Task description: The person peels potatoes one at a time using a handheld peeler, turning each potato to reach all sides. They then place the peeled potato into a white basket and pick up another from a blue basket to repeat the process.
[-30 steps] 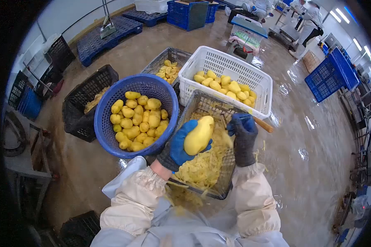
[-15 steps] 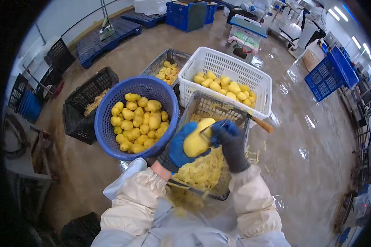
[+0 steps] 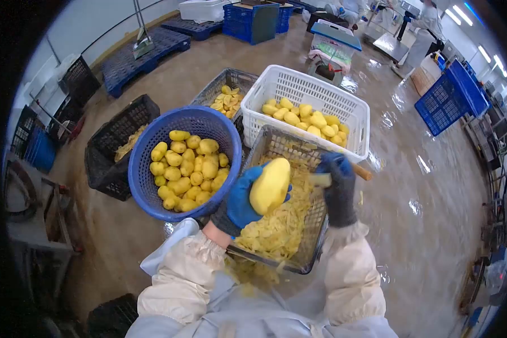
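In my gloved left hand (image 3: 243, 200) lies a large yellow potato (image 3: 270, 187), mostly peeled, tilted over the dark crate (image 3: 316, 225). My right hand (image 3: 339, 186), in a blue-and-dark glove, is closed on a peeler (image 3: 320, 179) that is smeared by motion. It is apart from the potato, to its right. Yellow peelings (image 3: 279, 231) fill much of the crate beneath both hands. A wooden handle (image 3: 363, 172) sticks out past the crate's right rim, partly hidden by my right hand.
Left stands a blue basket (image 3: 138, 169) of potatoes (image 3: 188, 169). Behind are a white crate (image 3: 361, 121) with more potatoes and a grey crate (image 3: 205, 93) of cut pieces. A black crate (image 3: 104, 169) sits far left. The floor looks wet. People work at the back right.
My right hand has moved right with the peeler, off the potato. The left hand still holds the potato, now turned more upright.
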Tool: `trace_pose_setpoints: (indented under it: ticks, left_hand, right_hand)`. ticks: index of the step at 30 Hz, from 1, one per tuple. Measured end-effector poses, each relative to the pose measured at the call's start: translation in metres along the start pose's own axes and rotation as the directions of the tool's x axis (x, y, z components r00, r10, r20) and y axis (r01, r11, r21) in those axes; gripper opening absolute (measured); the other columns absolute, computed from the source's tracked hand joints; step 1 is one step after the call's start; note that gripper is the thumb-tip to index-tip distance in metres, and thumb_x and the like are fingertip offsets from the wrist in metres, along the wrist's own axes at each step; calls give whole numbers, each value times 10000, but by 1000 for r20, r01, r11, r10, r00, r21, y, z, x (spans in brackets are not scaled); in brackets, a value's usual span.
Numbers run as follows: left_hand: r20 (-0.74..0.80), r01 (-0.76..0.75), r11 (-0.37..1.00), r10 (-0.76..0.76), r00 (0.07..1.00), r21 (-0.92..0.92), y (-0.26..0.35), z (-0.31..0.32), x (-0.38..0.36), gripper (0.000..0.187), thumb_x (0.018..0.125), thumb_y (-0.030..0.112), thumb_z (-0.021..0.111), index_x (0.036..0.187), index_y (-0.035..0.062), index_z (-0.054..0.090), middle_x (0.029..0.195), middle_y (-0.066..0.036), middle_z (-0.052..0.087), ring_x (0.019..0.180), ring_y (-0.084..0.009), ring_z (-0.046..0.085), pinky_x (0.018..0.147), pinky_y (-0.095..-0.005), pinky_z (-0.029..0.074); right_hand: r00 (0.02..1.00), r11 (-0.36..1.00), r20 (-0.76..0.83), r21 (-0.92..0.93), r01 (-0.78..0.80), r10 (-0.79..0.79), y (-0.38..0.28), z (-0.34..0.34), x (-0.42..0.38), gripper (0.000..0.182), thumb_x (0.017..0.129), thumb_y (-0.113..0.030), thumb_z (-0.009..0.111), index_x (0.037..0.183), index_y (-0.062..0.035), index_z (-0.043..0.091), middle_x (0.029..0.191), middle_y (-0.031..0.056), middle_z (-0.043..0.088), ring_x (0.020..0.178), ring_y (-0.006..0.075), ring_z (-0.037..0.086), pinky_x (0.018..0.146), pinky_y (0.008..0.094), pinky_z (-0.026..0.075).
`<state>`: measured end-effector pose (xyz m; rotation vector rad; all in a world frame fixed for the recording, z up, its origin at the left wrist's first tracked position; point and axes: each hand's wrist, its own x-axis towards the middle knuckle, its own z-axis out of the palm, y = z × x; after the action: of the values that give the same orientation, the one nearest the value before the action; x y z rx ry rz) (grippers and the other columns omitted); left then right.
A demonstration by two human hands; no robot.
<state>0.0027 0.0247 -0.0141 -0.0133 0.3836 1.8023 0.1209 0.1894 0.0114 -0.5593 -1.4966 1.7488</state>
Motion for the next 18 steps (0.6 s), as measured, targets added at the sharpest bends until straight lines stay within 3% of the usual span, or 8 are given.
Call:
trace_pose_setpoints:
  ticks: [3,5,8,12,14,15,17,18]
  left_hand:
    - [122,8,988,12,993,-157,5,-18,8,520,930,397,453,1265,0,463,1179,-183,570,1033,-330,588,904,-469,485]
    - [128,32,997,-23,991,-73,6,-28,9,498,924,397,472,1231,6,491,1152,-175,586,1021,-315,595,897,-451,492]
    - [-17,-65,985,63,998,-158,-3,-19,12,494,891,375,540,1234,22,487,1114,-173,594,979,-305,606,843,-436,518]
    - [-35,-27,1000,27,999,-3,-3,-15,5,513,863,391,569,1215,23,503,1075,-175,604,954,-284,615,833,-390,526]
    - [-21,-24,998,23,1000,-59,1,-30,14,518,864,393,568,1221,25,497,1073,-180,603,931,-301,617,825,-406,529]
    - [-13,-11,994,10,1000,-110,4,-29,13,523,865,395,567,1228,27,490,1070,-185,601,908,-318,620,816,-422,531]
    - [-65,-10,995,4,998,-99,-2,-24,5,522,868,405,560,1229,34,490,1063,-182,602,876,-317,625,800,-429,534]
    - [-49,-18,1000,18,999,7,-5,-21,2,508,872,408,552,1221,42,500,1059,-170,608,880,-301,627,798,-419,534]
  right_hand:
    - [944,994,314,6,-111,103,6,34,-44,113,825,-79,674,898,-14,618,787,51,639,703,106,598,644,250,486]
    - [856,886,507,-343,310,-104,20,42,-57,117,822,-109,688,900,-41,635,795,7,651,712,68,598,651,230,478]
    - [957,985,231,-64,-162,173,8,41,-40,92,848,-95,647,903,-27,619,746,38,633,667,98,596,583,234,467]
    - [1000,1000,-13,-1,-19,19,18,14,-6,130,835,-95,671,913,-20,600,755,40,629,617,113,576,613,227,465]
    - [944,997,331,81,-13,-15,25,35,-35,100,844,-52,643,929,-13,606,759,43,626,706,103,597,614,246,481]
    - [901,905,424,-344,250,-88,23,46,-48,96,845,-42,639,930,-9,607,743,37,615,707,98,593,622,243,479]
    - [942,985,288,-68,-161,174,22,40,-34,78,840,-40,642,902,-11,603,735,29,608,703,91,586,630,234,471]
    - [994,992,107,-120,47,-34,21,33,-20,61,835,-34,639,882,-21,600,746,22,608,684,92,580,607,229,465]
